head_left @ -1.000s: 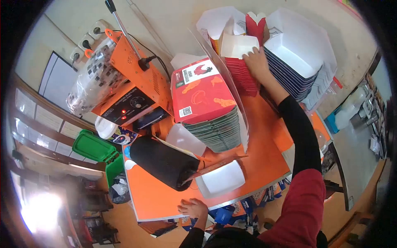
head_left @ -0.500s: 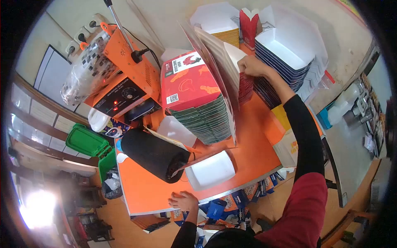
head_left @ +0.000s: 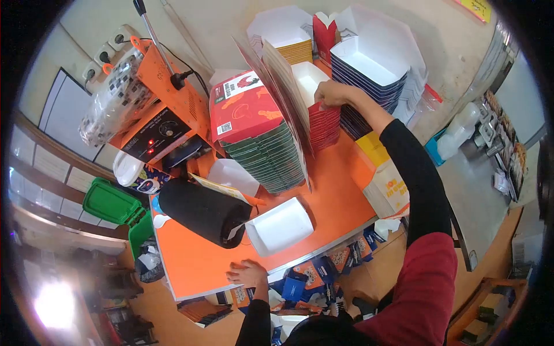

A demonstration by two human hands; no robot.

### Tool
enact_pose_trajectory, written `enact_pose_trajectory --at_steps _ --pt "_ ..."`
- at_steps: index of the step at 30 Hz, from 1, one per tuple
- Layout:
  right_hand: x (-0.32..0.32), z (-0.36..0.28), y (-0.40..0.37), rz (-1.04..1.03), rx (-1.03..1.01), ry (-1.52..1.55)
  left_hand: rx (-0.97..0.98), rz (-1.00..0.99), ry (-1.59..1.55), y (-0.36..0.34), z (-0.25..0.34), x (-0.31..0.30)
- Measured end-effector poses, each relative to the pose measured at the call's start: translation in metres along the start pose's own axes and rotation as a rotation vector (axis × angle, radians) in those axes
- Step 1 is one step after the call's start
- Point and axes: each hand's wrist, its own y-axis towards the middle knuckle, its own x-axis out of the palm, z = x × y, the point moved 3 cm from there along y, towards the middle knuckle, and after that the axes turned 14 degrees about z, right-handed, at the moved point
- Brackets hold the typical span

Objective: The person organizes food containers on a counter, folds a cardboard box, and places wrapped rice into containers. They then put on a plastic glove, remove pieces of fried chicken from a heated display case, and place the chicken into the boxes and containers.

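My right hand (head_left: 333, 95) is closed on the near rim of a red paper food box, in a stack of nested red boxes (head_left: 325, 127) with white insides. My left hand (head_left: 248, 273) rests on the front edge of the orange table (head_left: 196, 262), fingers spread and holding nothing. A white paper tray (head_left: 280, 226) lies just beyond it, beside a black cylinder (head_left: 202, 213). Left of the red stack, flat cardboard sheets (head_left: 283, 86) lean against a tall stack of green-sided boxes (head_left: 265, 158) with a red printed box (head_left: 245, 109) on top.
An orange sealing machine (head_left: 167, 124) with a lever stands at the back left. Dark-sided white trays (head_left: 372, 63) and yellow-sided trays (head_left: 283, 43) are stacked along the wall. A green bin (head_left: 112, 199) is left of the table. Blue and orange packets (head_left: 306, 279) lie below the front edge.
The view has shifted, moving the scene leftward. More of the red stack's white inside shows beside my right hand. A thin strip by the white tray is gone. My left hand stays at the edge.
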Motion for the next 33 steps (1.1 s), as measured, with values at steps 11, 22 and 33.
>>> enact_pose_trajectory --at_steps 11,22,33 --pt "0.016 -0.012 -0.029 0.628 -0.148 0.051 0.034 0.072 -0.031 0.001 -0.008 0.009" --pt "-0.103 -0.039 -0.044 1.084 -0.231 0.143 0.048 0.131 -0.039 0.002 -0.011 0.017" --pt "-0.126 -0.125 -0.17 0.981 -0.123 0.728 -0.045 0.072 -0.09 -0.001 -0.004 -0.002"
